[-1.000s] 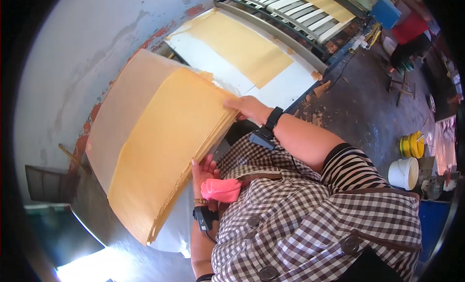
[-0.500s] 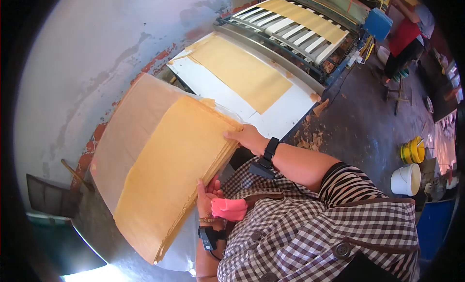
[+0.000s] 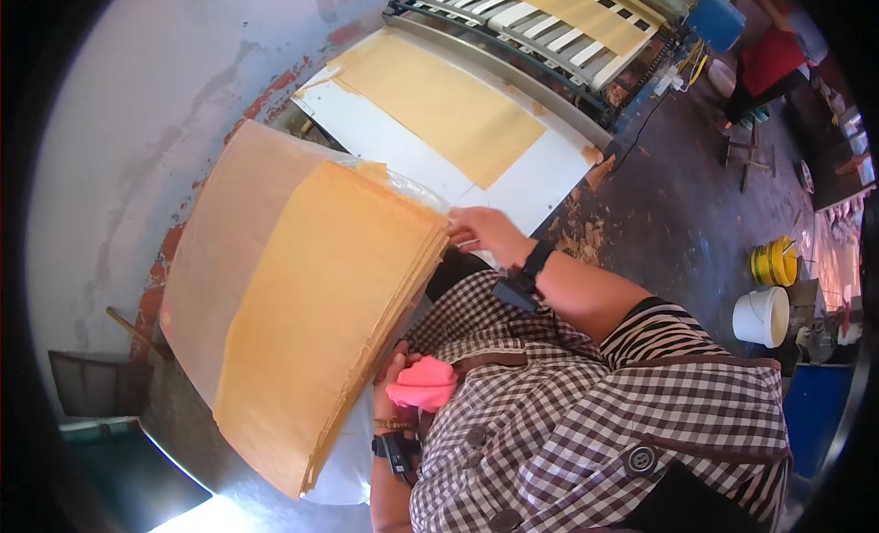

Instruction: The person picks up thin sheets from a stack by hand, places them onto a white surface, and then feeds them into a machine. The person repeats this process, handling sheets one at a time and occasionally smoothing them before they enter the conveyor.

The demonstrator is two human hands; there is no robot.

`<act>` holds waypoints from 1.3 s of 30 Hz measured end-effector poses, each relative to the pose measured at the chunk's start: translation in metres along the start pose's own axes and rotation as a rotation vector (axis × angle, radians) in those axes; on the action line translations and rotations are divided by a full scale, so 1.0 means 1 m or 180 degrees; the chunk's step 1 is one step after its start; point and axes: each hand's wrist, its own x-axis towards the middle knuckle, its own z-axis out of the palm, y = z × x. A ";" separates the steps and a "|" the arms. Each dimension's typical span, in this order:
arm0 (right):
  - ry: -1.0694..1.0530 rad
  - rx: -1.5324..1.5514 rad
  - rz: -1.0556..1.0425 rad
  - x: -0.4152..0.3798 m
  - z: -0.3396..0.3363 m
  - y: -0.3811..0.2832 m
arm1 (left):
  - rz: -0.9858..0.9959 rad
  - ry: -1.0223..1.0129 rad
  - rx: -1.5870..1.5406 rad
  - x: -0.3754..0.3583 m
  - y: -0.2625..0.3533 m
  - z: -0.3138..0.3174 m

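Note:
A thick stack of thin yellow-brown sheets (image 3: 316, 295) fills the left of the view, tilted, its layered edge toward my body. A pale translucent sheet (image 3: 243, 194) spreads out past its far side, and clear plastic (image 3: 417, 187) shows along the upper edge. At the stack's upper right corner, my right hand (image 3: 490, 233) has its fingers bent closed on the edge; they are slightly blurred. My left hand (image 3: 392, 364) grips the layered edge lower down, its fingers partly hidden. Beside that wrist is a pink cloth-like piece (image 3: 422, 384).
Beyond the stack, a white board (image 3: 430, 171) carries another yellow-brown sheet (image 3: 449, 103). Behind it stands a slatted machine (image 3: 549, 38) with a similar strip on top. Yellow (image 3: 775, 261) and white (image 3: 761, 317) buckets stand on the right. A person (image 3: 769, 66) is at the back right.
My right thumb has come off the stack's top face, and the fingers are now bent at its corner. My left hand sits closer in against the edge. The view has shifted slightly.

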 end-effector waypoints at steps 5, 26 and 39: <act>0.0836 0.1652 -0.0311 0.075 -0.099 0.012 | 0.0180 -0.0092 0.0516 0.029 -0.035 -0.072; 0.1725 -0.0435 -0.0118 0.115 -0.127 -0.064 | 0.0574 -0.0776 0.2806 -0.017 -0.042 -0.106; 0.0084 0.0815 -0.1979 -0.174 0.048 -0.121 | 0.4728 -0.0886 0.4473 -0.075 0.184 0.195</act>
